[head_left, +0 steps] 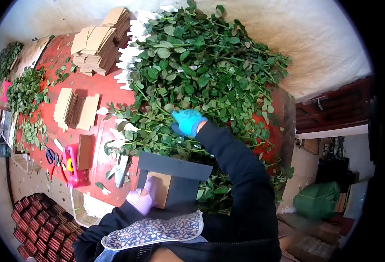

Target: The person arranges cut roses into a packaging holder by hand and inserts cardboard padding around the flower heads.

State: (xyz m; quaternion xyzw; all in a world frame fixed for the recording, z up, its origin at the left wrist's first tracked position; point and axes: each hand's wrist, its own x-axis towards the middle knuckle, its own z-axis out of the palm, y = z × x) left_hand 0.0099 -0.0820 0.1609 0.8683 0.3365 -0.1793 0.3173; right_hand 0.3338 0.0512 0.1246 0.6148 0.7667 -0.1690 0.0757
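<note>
My right hand point(187, 122), in a blue glove, reaches into the heap of leafy rose stems point(201, 78). Its fingers close around a green stem there, though leaves partly hide the grip. White sleeves point(133, 54) cover the flower ends at the heap's left side. My left hand point(143, 195), in a lilac glove, is low in front of my body, holding a tan piece of cardboard point(162, 197) against a black board point(181, 192). Some of its fingers are out of sight.
Stacked cardboard pieces point(92, 48) and a smaller pile point(72, 109) lie on the red table point(109, 168). Nearby are a grey-and-white stapler-like tool point(121, 171), scissors point(50, 156), red-handled pliers point(58, 168) and a pink tape holder point(73, 166). Reddish bundles point(39, 225) are piled below left.
</note>
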